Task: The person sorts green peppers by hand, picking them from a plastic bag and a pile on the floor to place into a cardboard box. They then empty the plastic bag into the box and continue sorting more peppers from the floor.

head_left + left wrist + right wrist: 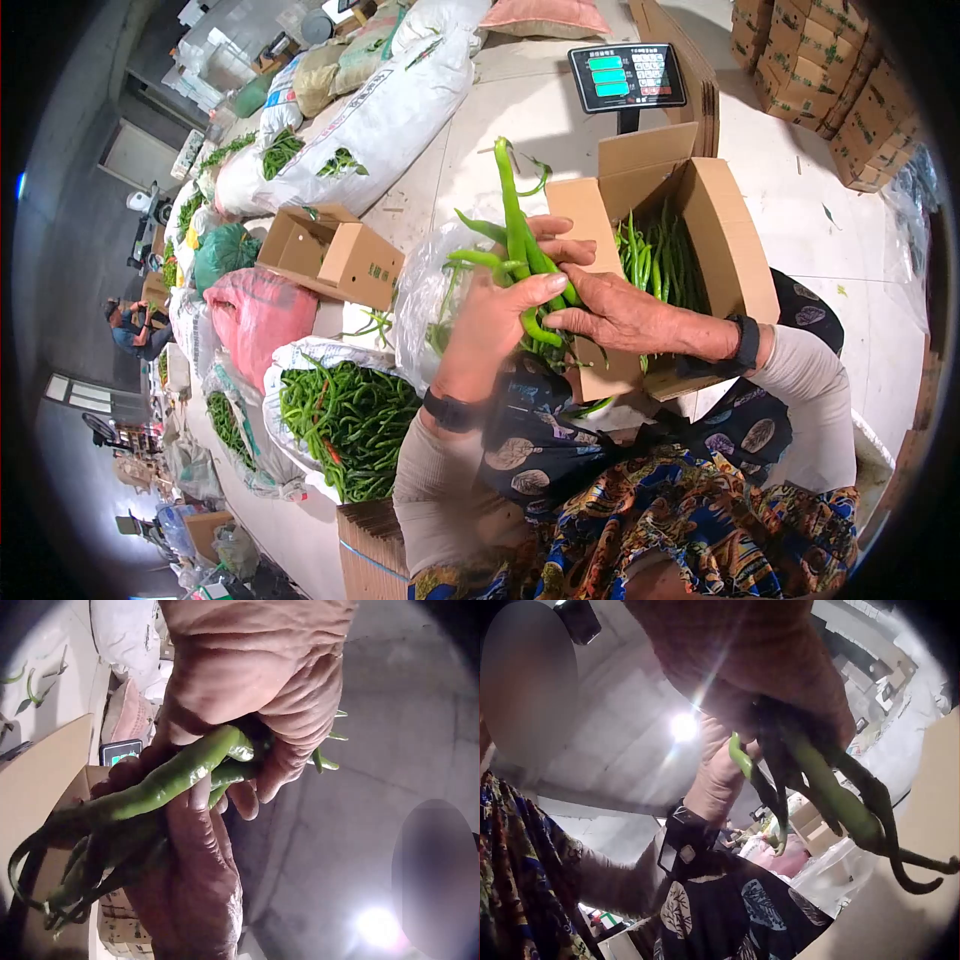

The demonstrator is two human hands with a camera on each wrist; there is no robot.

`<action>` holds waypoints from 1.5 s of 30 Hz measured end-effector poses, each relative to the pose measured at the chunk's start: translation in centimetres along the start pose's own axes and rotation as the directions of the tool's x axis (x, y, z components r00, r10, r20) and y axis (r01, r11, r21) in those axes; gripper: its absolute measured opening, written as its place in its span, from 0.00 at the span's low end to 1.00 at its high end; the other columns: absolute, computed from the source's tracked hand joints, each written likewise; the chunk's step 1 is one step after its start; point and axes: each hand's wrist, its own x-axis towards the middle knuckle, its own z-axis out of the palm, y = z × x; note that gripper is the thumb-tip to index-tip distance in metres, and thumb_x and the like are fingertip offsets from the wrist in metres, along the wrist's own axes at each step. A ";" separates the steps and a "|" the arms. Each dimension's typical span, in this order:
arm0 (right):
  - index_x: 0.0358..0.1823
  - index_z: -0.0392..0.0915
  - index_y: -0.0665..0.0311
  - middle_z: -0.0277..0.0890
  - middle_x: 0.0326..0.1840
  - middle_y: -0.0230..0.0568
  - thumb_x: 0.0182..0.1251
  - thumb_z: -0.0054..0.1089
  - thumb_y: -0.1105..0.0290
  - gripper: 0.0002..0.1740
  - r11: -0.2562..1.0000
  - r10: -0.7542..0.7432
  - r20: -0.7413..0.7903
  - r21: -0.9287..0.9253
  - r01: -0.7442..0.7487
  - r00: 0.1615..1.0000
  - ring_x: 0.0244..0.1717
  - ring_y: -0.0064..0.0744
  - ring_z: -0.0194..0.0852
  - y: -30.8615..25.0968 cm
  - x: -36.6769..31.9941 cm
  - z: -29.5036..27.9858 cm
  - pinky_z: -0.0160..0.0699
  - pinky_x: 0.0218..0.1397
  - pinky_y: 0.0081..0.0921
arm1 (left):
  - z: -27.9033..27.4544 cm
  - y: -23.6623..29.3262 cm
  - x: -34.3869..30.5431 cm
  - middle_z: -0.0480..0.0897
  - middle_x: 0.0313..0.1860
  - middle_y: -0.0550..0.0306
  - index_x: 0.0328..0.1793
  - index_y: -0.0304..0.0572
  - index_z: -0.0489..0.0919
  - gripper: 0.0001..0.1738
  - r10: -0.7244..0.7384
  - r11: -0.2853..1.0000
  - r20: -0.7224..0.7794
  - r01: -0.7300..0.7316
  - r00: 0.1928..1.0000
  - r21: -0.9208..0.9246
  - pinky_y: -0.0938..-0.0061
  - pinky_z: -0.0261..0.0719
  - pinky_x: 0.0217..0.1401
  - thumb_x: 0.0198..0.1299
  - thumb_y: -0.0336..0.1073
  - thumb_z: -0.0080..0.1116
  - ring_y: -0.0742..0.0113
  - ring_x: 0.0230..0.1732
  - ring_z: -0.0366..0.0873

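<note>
Several long green peppers [515, 225] are bunched between the two hands, in front of the person's lap. The left hand [515, 290] holds the bunch, its thumb lying across the peppers; in the left wrist view its palm [255, 667] is above them. From the other side the right hand [625, 310] grips the same bunch, its fingers meeting the left hand's. Curved pepper ends [840, 802] hang out below the right hand [757, 667] in the right wrist view. Beside the right hand, an open cardboard box [735, 240] contains many green peppers [655, 260].
A scale display [628, 78] stands behind the box. At the left are a sack of green peppers [350, 425], a small open carton [335, 260], a pink sack [262, 318] and long white sacks [400, 120]. Another person [140, 330] sits far left; stacked cartons [820, 60] stand at the upper right.
</note>
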 end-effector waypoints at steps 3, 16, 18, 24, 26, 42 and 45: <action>0.68 0.50 0.71 0.72 0.37 0.68 0.71 0.46 0.53 0.35 0.990 0.143 0.105 -0.029 -0.141 0.984 0.41 0.62 0.76 -1.1 -0.3 -1.0 0.73 0.45 0.49 | 0.1 -0.2 0.1 0.80 0.52 0.43 0.66 0.31 0.65 0.33 0.003 1.000 0.040 -0.003 0.999 0.017 0.60 0.68 0.68 0.50 0.26 0.59 0.50 0.60 0.75; 0.64 0.61 0.67 0.71 0.45 0.34 0.72 0.49 0.63 0.24 0.729 0.281 0.124 0.617 -0.296 0.952 0.43 0.20 0.69 -1.5 -1.6 -1.1 0.72 0.48 0.21 | 0.1 -0.7 0.8 0.79 0.51 0.47 0.66 0.35 0.65 0.26 -0.246 0.966 -0.060 0.241 0.967 -0.089 0.71 0.83 0.43 0.67 0.41 0.54 0.64 0.52 0.78; 0.65 0.61 0.67 0.71 0.46 0.34 0.71 0.50 0.64 0.25 0.696 0.311 0.025 0.675 -0.246 0.950 0.45 0.21 0.70 -1.8 -1.4 -0.8 0.72 0.50 0.21 | 0.5 -1.6 0.8 0.80 0.42 0.57 0.53 0.37 0.75 0.18 -0.222 0.974 -0.120 0.216 0.968 -0.065 0.78 0.80 0.26 0.66 0.43 0.56 0.73 0.28 0.79; 0.64 0.64 0.68 0.71 0.59 0.42 0.69 0.52 0.72 0.23 0.534 0.440 -0.103 0.828 -0.168 0.892 0.56 0.29 0.70 -1.1 -0.8 -1.1 0.66 0.62 0.27 | 0.9 -2.8 1.4 0.80 0.41 0.57 0.53 0.38 0.75 0.14 -0.075 0.995 -0.203 0.060 0.976 -0.078 0.75 0.78 0.43 0.67 0.39 0.55 0.71 0.42 0.78; 0.63 0.65 0.68 0.72 0.58 0.42 0.70 0.52 0.72 0.21 0.542 0.405 -0.102 0.827 -0.149 0.908 0.56 0.29 0.70 -0.6 -0.6 -1.8 0.67 0.63 0.27 | 0.9 -2.8 1.4 0.80 0.41 0.56 0.53 0.38 0.74 0.14 -0.041 0.995 -0.221 0.021 0.974 -0.093 0.73 0.78 0.46 0.67 0.39 0.55 0.69 0.42 0.78; 0.63 0.65 0.65 0.73 0.50 0.36 0.68 0.57 0.70 0.23 0.742 0.430 -0.145 0.619 -0.258 0.891 0.48 0.24 0.70 -0.2 -0.8 -0.6 0.73 0.50 0.22 | 3.0 -4.0 2.4 0.75 0.57 0.57 0.66 0.38 0.68 0.21 -0.024 0.996 -0.284 0.000 0.958 -0.085 0.70 0.73 0.59 0.70 0.39 0.50 0.66 0.57 0.73; 0.62 0.65 0.67 0.73 0.47 0.35 0.66 0.57 0.70 0.24 0.697 0.428 -0.005 0.638 -0.327 0.904 0.49 0.24 0.69 -0.4 -1.1 -1.8 0.70 0.52 0.21 | 2.4 -4.4 2.4 0.75 0.57 0.55 0.66 0.37 0.67 0.22 -0.005 0.999 -0.272 -0.010 0.962 -0.053 0.69 0.73 0.60 0.71 0.39 0.50 0.66 0.57 0.74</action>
